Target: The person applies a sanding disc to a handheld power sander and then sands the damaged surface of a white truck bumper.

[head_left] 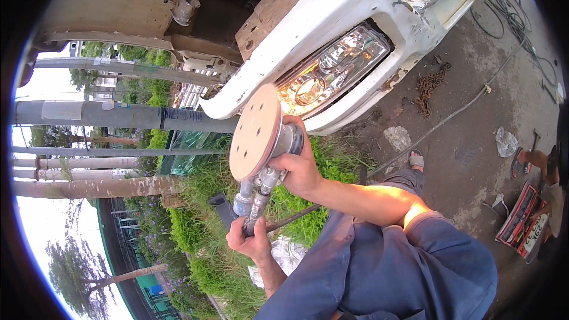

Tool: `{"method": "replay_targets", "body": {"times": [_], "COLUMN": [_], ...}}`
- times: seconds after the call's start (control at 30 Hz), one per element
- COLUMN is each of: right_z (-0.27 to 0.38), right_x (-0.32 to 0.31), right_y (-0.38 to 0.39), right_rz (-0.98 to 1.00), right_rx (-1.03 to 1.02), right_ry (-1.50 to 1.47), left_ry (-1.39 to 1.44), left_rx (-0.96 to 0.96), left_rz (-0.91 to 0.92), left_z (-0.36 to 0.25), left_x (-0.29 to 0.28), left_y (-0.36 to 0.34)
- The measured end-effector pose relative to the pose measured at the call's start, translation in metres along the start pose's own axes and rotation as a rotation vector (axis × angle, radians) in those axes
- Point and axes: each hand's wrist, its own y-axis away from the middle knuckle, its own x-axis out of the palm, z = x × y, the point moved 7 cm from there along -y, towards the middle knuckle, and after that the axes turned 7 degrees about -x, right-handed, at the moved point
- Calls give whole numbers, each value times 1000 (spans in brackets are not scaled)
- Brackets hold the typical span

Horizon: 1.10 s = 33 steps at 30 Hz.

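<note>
A round air sander [256,133] is held up at mid-view, its flat tan disc, dotted with several holes, turned to the left. My right hand [301,169] is closed around the metal body behind the disc. At the lower end of the tool, the fingers of my left hand [252,240] pinch the metal hose fitting [256,206]. A dark hose [294,218] runs away to the right from there. Just beyond the disc is a white bumper [296,41] with chipped paint and a clear headlight [338,68] set in it. Sander and bumper look apart.
The scene lies tilted sideways. A rusty chain [431,88], crumpled plastic [505,142] and a long grey hose [456,109] lie on the ground. At right, another person [548,169] is beside a red-and-white box-like thing [521,219]. Grey poles [118,115] and green plants [192,231] stand at left.
</note>
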Motion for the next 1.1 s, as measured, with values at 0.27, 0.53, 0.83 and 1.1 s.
{"method": "replay_targets", "body": {"times": [0.27, 0.53, 0.83, 1.1], "right_z": [-15, -16, -54, -76], "right_x": [-7, 8, -13, -15], "right_y": [-5, 7, 2, 4], "right_rz": [-36, 8, -23, -3], "right_rx": [34, -15, -6, 6], "right_ry": [-32, 14, 94, 93], "left_ry": [36, 104, 105, 150], "left_rx": [-39, 42, -17, -25], "left_rz": [-7, 24, 28, 20], "left_z": [19, 33, 68, 89], "left_x": [8, 1, 0, -7], "left_y": [-11, -15, -24, -21]}}
